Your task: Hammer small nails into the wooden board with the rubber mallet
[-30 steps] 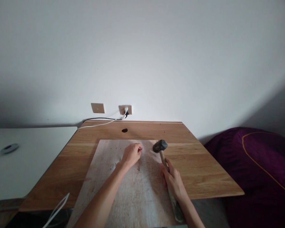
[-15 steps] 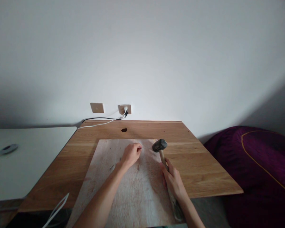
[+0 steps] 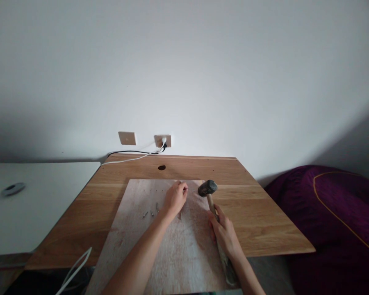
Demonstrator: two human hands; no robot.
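My right hand (image 3: 224, 233) is wrapped round the wooden handle of a mallet (image 3: 208, 188). Its dark, blunt head lies over the far right part of a pale wooden board (image 3: 184, 254). Close to the board's far edge, my left hand (image 3: 176, 199) is closed, thumb and fingertips pinched together. Whatever they hold, if anything, is too small or hidden to make out. A row of small dark dots (image 3: 151, 190) runs along the board to the left of that hand. Several small metal pieces (image 3: 145, 214) lie loose on the board, left of my left wrist.
Under the board is a wooden tabletop (image 3: 264, 221) with a round cable hole (image 3: 161, 167). White and black cables (image 3: 135, 159) run along its back to a wall socket (image 3: 162, 141). A white table (image 3: 43, 217) stands left, a purple beanbag (image 3: 335, 229) right.
My left hand has shifted slightly right along the board, uncovering more of the small metal pieces. The right hand and mallet have stayed nearly still.
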